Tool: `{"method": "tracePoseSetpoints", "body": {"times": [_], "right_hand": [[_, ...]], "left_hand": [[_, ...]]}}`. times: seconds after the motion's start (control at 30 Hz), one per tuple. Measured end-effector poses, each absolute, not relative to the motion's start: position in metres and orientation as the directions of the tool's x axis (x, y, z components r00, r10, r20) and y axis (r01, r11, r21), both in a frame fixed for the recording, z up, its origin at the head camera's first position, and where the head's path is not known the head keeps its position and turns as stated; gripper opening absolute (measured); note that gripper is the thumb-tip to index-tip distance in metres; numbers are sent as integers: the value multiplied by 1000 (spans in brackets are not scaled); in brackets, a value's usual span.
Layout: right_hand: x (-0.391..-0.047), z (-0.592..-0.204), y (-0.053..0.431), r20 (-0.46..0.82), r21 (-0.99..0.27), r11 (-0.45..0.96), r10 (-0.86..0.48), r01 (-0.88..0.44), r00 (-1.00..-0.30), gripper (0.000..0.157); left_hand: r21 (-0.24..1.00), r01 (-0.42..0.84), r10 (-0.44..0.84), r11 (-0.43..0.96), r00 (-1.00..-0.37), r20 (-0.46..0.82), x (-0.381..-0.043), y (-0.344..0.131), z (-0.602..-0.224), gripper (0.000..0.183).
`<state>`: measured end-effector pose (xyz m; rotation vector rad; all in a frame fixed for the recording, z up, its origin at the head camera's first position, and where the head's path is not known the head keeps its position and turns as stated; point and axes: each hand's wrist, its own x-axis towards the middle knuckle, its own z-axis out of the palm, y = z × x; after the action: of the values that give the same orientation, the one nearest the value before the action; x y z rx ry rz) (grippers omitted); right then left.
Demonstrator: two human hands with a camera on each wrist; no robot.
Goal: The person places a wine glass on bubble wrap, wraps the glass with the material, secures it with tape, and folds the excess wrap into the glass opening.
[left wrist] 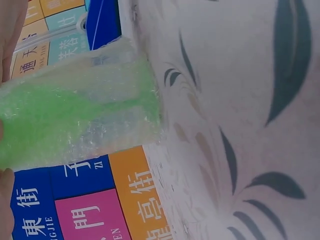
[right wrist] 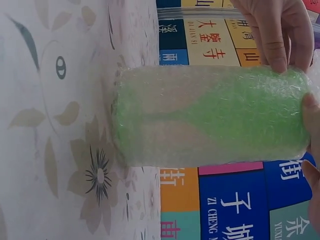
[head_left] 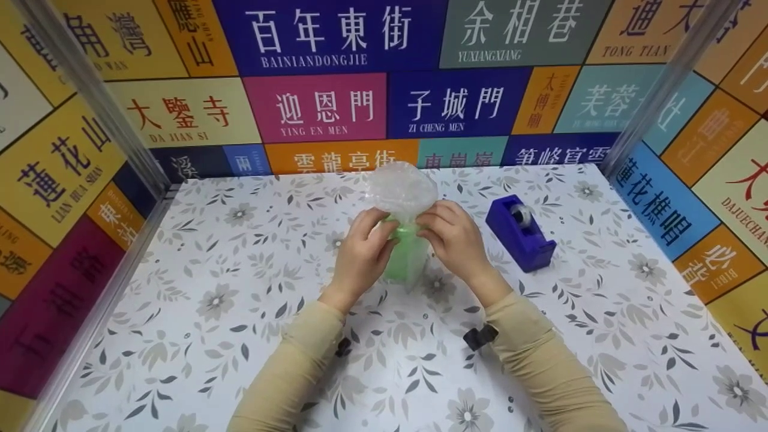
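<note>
A green stemmed goblet (right wrist: 240,112) stands upright on the table, rolled in clear bubble wrap (right wrist: 165,80); its stem and foot show through. Above the rim the wrap rises in a loose, puffed top (head_left: 401,186). From the left, my left hand (head_left: 365,240) pinches the wrap near the goblet's rim with thumb and fingers. Opposite it, my right hand (head_left: 454,238) pinches the wrap at about the same height. The right wrist view shows the left hand's fingers (right wrist: 275,50) against the wrapped upper bowl.
A blue tape dispenser (head_left: 521,234) with a roll of clear tape (head_left: 521,215) stands to the right of my right hand. The table (head_left: 180,336) has a white floral cover. Colourful sign-printed panels (head_left: 324,108) wall the back and both sides.
</note>
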<state>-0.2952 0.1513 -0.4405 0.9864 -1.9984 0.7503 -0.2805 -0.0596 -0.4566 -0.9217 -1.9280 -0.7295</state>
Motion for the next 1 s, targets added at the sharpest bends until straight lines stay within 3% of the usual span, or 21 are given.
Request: {"method": "tracePoseSetpoints", "body": {"times": [0.33, 0.63, 1.0], "right_hand": [[-295, -436, 155, 819, -189, 522, -384, -832, -427, 12], [-295, -438, 154, 820, -186, 479, -405, -858, -404, 13], [-295, -442, 155, 844, -197, 443, -377, -875, -381, 21]], "left_hand": [[-83, 782, 403, 617, -223, 888, -276, -60, -455, 43], [-56, 775, 442, 629, -296, 847, -278, -60, -452, 52], [19, 804, 407, 595, -321, 855, -284, -53, -446, 31]]}}
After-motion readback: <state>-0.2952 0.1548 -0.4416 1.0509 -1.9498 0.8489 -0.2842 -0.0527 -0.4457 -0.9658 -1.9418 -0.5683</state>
